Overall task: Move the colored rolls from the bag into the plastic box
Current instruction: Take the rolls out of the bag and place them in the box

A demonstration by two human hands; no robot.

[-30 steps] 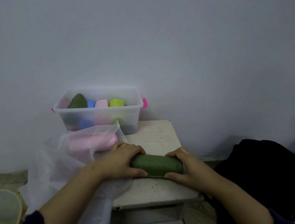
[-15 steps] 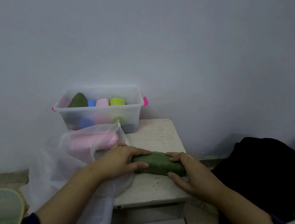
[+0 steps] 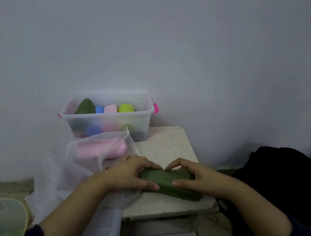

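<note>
Green roll (image 3: 170,184) under both curled hands

Between the green roll (image 3: 170,182) under both hands and the plastic box (image 3: 108,116) at the wall lies a bare strip of the surface (image 3: 165,144), open to a reach. On the left the mesh bag (image 3: 86,160) bulges up just beside the box's front wall. The box's far right portion stands unfilled. A black backpack (image 3: 284,178) crowds the right edge.
</note>
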